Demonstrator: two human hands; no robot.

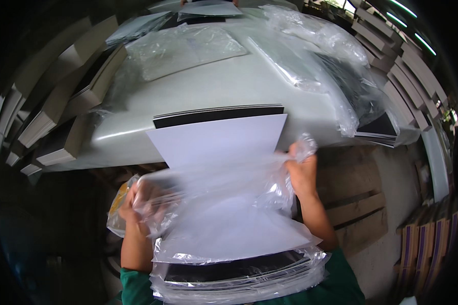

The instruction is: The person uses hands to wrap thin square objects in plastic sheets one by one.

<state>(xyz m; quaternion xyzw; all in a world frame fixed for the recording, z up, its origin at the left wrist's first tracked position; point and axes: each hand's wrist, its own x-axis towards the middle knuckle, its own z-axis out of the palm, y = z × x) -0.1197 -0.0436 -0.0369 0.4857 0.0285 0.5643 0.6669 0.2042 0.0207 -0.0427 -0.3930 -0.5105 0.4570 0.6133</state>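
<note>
Both hands grip a clear plastic bag (pixel 224 175), blurred by motion, stretched between them. My left hand (pixel 132 203) is closed on its left edge, partly seen through the film. My right hand (pixel 303 173) is wrapped round a bunched part at the right. Behind the bag, a white sheet (pixel 219 134) lies over a stack of black sheets (pixel 219 116) at the table's near edge; the bag hides the white sheet's lower end. Closer to me, against my body, is a pile of plastic-wrapped black sheets (pixel 239 272), with a white sheet (pixel 234 229) on top under film.
The pale covered table (pixel 203 91) bears a flat plastic bag (pixel 188 48) and wrapped dark sheets (pixel 346 86) at right. Stacks of boards (pixel 56 117) line its left side; more stacks (pixel 402 76) stand right. Wooden pallets (pixel 356 203) lie below. Another person's hand (pixel 235 2) shows at the far end.
</note>
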